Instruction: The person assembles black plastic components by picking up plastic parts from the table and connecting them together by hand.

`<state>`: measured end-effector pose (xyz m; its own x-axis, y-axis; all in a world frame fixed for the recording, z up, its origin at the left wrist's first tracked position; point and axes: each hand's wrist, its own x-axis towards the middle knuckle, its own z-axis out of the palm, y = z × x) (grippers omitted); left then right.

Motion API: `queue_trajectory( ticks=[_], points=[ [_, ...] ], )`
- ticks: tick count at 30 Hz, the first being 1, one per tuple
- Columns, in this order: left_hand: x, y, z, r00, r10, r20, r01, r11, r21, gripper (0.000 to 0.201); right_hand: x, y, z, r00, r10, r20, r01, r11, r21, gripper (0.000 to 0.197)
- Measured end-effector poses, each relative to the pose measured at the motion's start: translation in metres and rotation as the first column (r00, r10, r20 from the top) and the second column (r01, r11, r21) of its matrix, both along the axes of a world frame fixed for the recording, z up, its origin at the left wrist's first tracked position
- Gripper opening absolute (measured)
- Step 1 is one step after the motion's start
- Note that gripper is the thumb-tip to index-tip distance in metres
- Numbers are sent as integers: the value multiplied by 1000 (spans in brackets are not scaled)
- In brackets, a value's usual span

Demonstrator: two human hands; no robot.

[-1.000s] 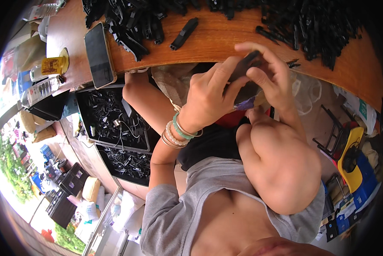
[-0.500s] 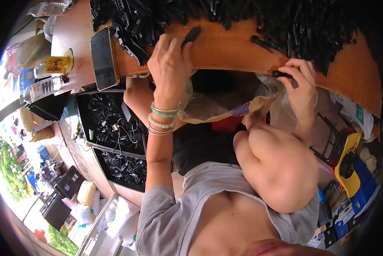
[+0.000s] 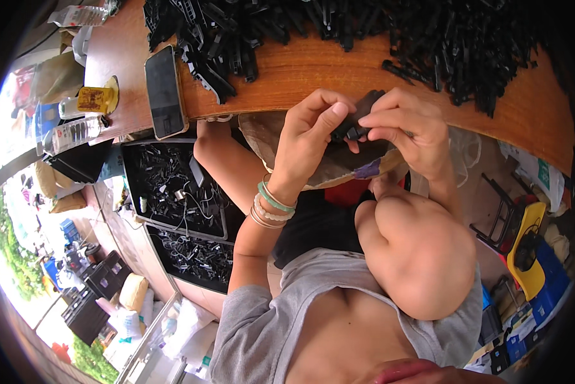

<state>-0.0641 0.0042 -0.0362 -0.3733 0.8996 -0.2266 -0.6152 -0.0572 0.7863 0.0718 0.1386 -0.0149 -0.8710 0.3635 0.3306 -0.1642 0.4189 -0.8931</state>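
Observation:
Over the table's front edge, my two hands meet around small black plastic pieces [image 3: 355, 120]. My left hand [image 3: 310, 131], with bracelets at the wrist, is closed on them, thumb up. From the other side my right hand [image 3: 410, 125] pinches a black plastic piece between thumb and fingers. Whether the two hands hold one piece or two pressed together I cannot tell, as the fingers cover much of them. Behind the hands, a heap of similar long black plastic parts [image 3: 460, 57] lies on the wooden table [image 3: 287, 70].
A smartphone [image 3: 164, 93] lies at the table's left, beside a yellow-labelled jar [image 3: 95, 100]. Below the edge, an open sack [image 3: 262, 131] hangs near my lap. Black trays [image 3: 172, 179] of small parts stand at lower left, and a yellow stool [image 3: 524, 249] at right.
My left hand has moved right and slightly down from over the table, and my right hand has come left to meet it. The black pieces, held apart before, are now together.

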Motion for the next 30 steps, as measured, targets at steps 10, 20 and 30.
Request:
queue_trajectory(
  ticks=[10,20,30],
  points=[
    [-1,-2,17,906,-166,-389,95,976,-195,31,2,-11,-8,972,-230,-42,233,962,140,25],
    [2,-5,13,362,-19,-932,12,1000,-16,33,-4,-14,-1,923,-372,-92,384,895,228,37],
    [3,-2,13,299,-31,-954,24,999,-25,30,9,-9,-16,963,-267,-40,268,925,270,38]
  ],
)
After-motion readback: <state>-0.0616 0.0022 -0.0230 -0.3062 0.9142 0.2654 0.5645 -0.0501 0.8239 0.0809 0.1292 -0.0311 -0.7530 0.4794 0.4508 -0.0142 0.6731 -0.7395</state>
